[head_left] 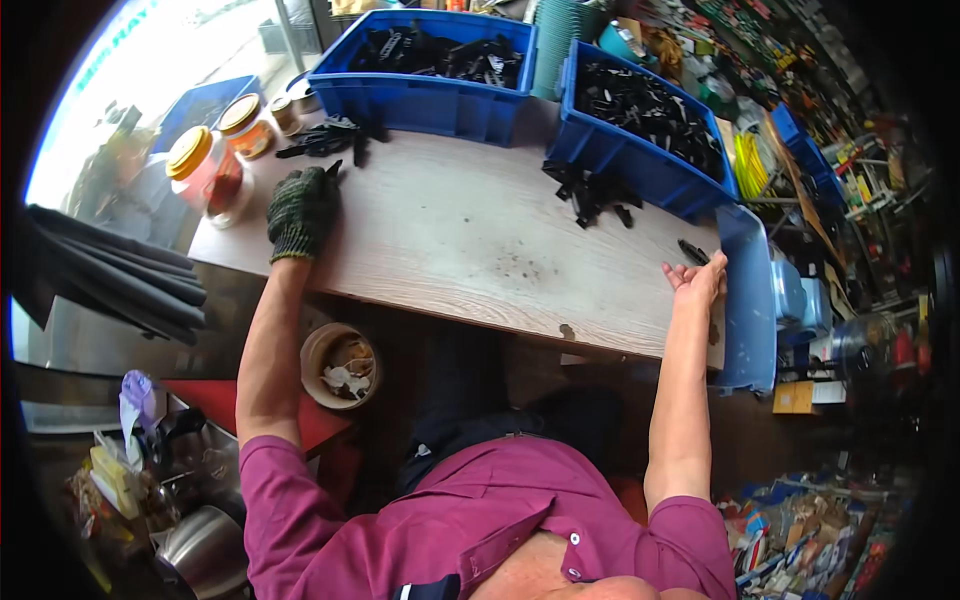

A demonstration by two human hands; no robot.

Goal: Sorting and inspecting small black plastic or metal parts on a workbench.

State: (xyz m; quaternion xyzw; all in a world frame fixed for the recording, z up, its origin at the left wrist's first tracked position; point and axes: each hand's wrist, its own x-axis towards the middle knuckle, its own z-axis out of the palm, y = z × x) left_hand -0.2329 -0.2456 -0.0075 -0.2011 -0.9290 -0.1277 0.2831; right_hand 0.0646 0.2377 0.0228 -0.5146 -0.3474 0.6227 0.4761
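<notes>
- At the pale table's (430, 230) left: dark-green knit-gloved left hand (300, 212), curled, slim black piece (334, 169) at its fingertips.
- At its right: bare right hand (697, 280), half-curled beside an oblong black piece (691, 251).
- Whether either pinches, I cannot tell.
- Behind: blue rectangular bins (415, 108) of black parts (430, 58).

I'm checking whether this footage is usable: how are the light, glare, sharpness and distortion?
In the head view, the bright opening at upper left is blown out; the tabletop has a pale sheen, deep shadow beneath; heaped black pieces partly merge; clutter at far right looks soft and stretched; black fisheye vignetting closes the corners.
</notes>
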